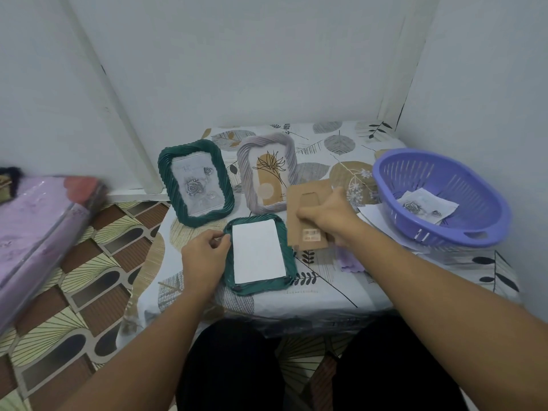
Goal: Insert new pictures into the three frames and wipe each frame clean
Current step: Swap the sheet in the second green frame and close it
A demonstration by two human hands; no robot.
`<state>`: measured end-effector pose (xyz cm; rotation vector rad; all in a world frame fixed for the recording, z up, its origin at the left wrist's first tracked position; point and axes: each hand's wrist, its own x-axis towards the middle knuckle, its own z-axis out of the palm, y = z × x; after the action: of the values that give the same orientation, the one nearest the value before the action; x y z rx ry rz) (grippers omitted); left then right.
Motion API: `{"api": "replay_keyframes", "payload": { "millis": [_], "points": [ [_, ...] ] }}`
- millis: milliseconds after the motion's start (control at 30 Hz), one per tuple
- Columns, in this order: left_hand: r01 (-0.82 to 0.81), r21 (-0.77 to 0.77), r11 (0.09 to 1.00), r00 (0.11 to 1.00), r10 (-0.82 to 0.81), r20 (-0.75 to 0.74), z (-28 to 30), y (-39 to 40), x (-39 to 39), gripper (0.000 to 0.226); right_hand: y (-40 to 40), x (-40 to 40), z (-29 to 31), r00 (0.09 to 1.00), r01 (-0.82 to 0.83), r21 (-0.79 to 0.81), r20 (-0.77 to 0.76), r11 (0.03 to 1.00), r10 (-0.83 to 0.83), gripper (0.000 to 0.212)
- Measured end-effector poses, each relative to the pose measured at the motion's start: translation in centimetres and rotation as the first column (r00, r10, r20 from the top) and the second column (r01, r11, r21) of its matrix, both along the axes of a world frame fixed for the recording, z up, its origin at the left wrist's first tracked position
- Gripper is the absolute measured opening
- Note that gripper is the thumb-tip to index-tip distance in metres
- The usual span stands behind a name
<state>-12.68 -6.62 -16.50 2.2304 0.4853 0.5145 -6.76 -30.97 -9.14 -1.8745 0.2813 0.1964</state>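
Observation:
A green frame lies face down at the table's front, a white sheet resting in its back opening. My left hand pinches that frame's left rim. My right hand grips a brown cardboard backing board just right of the frame. Behind them a second green frame with a grey rose picture and a lilac frame with a tan flower picture lie face up. A lilac cloth peeks out under my right wrist.
A purple plastic colander at the right holds a rose print; white papers lie beneath it. The small table with a leaf-patterned cover stands in a wall corner. A wrapped purple bundle sits on the floor at left.

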Motion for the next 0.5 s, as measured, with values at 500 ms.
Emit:
{"api": "replay_keyframes", "payload": {
  "millis": [500],
  "points": [
    [0.292, -0.508, 0.810, 0.926, -0.372, -0.061, 5.4, 0.2, -0.9, 0.023, 6.4, -2.5, -0.4, 0.975, -0.212, 0.264, -0.006, 0.941, 0.222, 0.069]
  ]
}}
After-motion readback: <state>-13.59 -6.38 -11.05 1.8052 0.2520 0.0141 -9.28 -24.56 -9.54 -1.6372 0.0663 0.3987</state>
